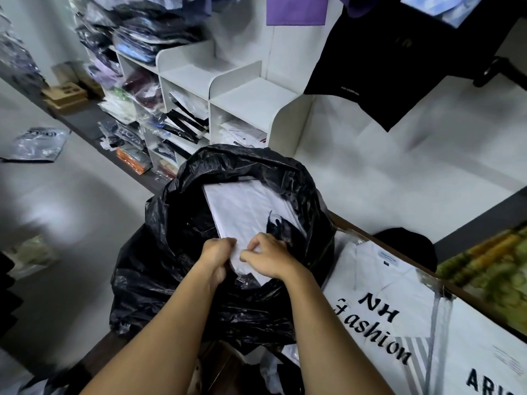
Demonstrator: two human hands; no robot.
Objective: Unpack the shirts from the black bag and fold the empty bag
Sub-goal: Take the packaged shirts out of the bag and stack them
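A large crinkled black bag (159,269) stands open in front of me on a table edge. Inside its mouth lies a stack of white packaged shirts (242,206), tilted toward me. My left hand (216,252) grips the near edge of the stack, fingers curled round it. My right hand (268,256) pinches the same near edge just to the right. A torn flap of black plastic lies over the stack's right side. The lower part of the stack is hidden in the bag.
White packaged shirts printed "NH Fashion" (379,303) lie to the right of the bag. A white cubby shelf (242,95) with packed clothes stands behind. A black shirt (385,58) hangs at upper right. A dark ledge (85,124) runs along the left.
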